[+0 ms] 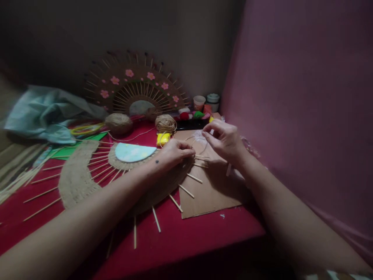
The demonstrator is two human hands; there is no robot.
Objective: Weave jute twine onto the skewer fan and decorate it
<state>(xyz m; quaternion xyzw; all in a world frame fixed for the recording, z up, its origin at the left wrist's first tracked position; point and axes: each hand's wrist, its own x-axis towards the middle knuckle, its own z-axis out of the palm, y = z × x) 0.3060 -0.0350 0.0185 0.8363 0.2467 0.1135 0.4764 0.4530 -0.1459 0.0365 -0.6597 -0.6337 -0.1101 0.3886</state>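
A half-round fan of thin wooden sticks and woven tan twine (pixel 76 182) lies on the red cloth, its sticks poking out past the outer band. At its straight inner side sits a pale blue half disc (pixel 135 152). My left hand (pixel 180 152) is closed at the fan's right end, fingertips pinched together by the stick tips. My right hand (pixel 223 139) hovers above the cardboard with thumb and finger pinched on a strand of twine, which loops down toward my left hand. Whether the left fingertips hold the twine or the fan's edge is partly hidden.
Brown cardboard (pixel 215 198) lies under the fan's right end. Behind are a twine ball (pixel 165 123), a larger ball (pixel 118 123), a yellow packet (pixel 163 139) and a paper cup (pixel 199 102). A flowered fan (pixel 140 83) leans on the wall. Pink fabric (pixel 300 101) hangs at right.
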